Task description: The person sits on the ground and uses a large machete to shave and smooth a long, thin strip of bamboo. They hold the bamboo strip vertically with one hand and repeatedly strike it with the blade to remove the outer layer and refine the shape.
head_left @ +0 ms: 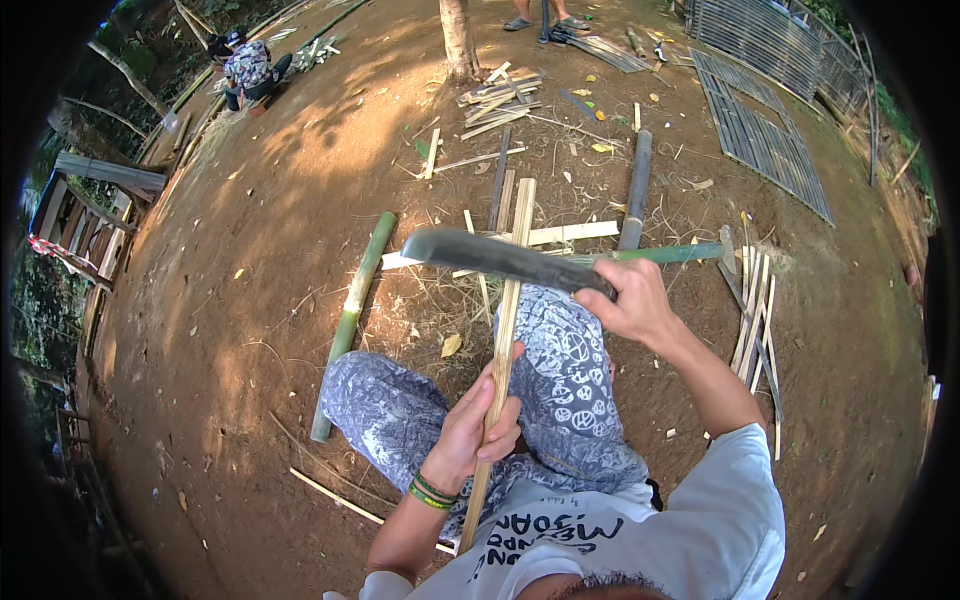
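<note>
My left hand (pixel 475 430) is closed around a long pale bamboo strip (pixel 507 320), which slants from beside my body up past my knees. In my right hand (pixel 637 300) is the handle of a machete (pixel 480 254) with a dark, broad blade. The blade points left and lies across the upper part of the strip; I cannot tell whether it touches or has cut in. My bent knees in patterned trousers are on both sides. Just beyond them, a green bamboo pole (pixel 675 254) lies crosswise among pale split pieces and shavings.
Another green bamboo pole (pixel 346 325) lies left of my knee. Right of me are loose bamboo strips (pixel 752 320). Ahead, a pile of split bamboo (pixel 500 103) lies by a tree trunk (pixel 458 40). A slatted bamboo panel (pixel 765 145) is far right. A person (pixel 248 65) crouches far left; another's feet (pixel 545 22) show ahead.
</note>
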Motion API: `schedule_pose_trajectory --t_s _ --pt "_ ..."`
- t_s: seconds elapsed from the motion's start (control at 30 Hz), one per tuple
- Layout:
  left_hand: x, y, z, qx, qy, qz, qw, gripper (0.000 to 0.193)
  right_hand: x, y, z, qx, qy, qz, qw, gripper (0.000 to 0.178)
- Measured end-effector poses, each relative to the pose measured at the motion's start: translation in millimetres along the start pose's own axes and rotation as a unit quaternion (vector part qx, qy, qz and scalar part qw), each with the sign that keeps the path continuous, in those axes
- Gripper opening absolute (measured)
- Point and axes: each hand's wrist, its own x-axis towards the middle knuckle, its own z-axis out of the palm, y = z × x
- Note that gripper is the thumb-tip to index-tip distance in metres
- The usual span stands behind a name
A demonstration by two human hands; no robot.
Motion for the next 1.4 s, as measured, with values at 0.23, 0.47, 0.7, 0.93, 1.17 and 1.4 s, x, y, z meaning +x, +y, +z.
schedule_pose_trajectory --t_s 0.23,0.47,0.7,0.93,1.17,1.4 --pt "11.1 4.0 -2.9 0.009 0.051 -0.021 0.998 0.05 -17.9 -46.6 15.2 -0.059 -0.053 -0.128 0.989 0.06" --pt "7.1 3.5 6.7 0.001 0.006 -0.018 1.0 0.048 -7.4 -24.5 11.5 -0.077 -0.022 -0.071 0.994 0.06" --pt "8.7 5.5 3.6 -0.017 0.033 -0.019 0.999 0.046 -2.0 -28.3 16.7 -0.066 -0.025 -0.114 0.991 0.061" --pt "2.2 2.8 4.5 0.003 0.007 -0.013 1.0 0.05 3.8 -28.9 7.6 -0.077 -0.047 -0.108 0.99 0.059" --pt "-1.7 0.6 1.8 0.005 0.03 -0.019 0.999 0.053 3.2 -33.8 1.9 -0.118 -0.031 -0.155 0.98 0.056" --pt "-9.2 1.3 -0.5 0.016 0.003 -0.033 0.999 0.054 8.1 -18.0 -3.6 -0.123 -0.025 -0.113 0.986 0.056"
